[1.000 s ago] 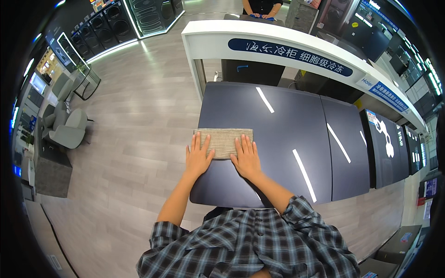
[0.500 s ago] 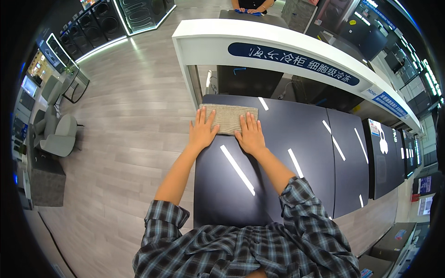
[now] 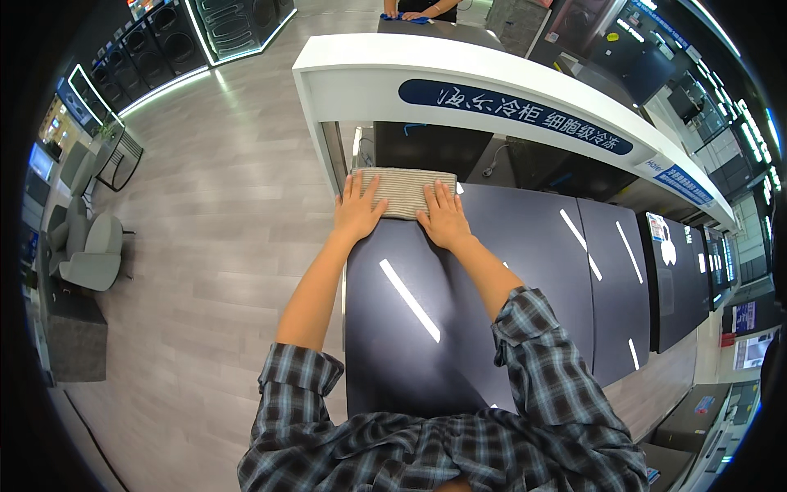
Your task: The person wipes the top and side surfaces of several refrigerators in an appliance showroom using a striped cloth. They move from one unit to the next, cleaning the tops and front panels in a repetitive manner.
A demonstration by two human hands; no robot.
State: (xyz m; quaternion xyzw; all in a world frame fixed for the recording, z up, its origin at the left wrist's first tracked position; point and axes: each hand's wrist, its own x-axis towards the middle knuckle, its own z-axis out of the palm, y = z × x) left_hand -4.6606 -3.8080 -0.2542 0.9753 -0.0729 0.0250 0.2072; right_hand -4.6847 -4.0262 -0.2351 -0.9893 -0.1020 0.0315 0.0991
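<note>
At the far left corner of the dark glossy top: a beige ribbed cloth lies flat, its long side along the far edge; whether it overhangs there I can't quite tell.
Grip: nothing clenched; the left hand and right hand lie with fingers spread, one at each end of the cloth, seemingly holding it by pressure alone.
Pressing well: I'd weigh both palms equally, so the cloth lies square and neither end folds under; easing off near the rim looks wise, as fingertips could tip over it.
Left edge: the left hand is just beside it, with grey wood-look floor beyond; straying that way would take the cloth off its support.
Far edge: a white frame with a dark blue sign strip stands behind it; fingertips point that way, and I'd judge the forward reach nearly spent.
Right side: the surface runs on to a seam, then a second dark panel; the roomiest way to move lies there.
Near edge: hidden by the plaid shirt, both arms reaching forward from it.
</note>
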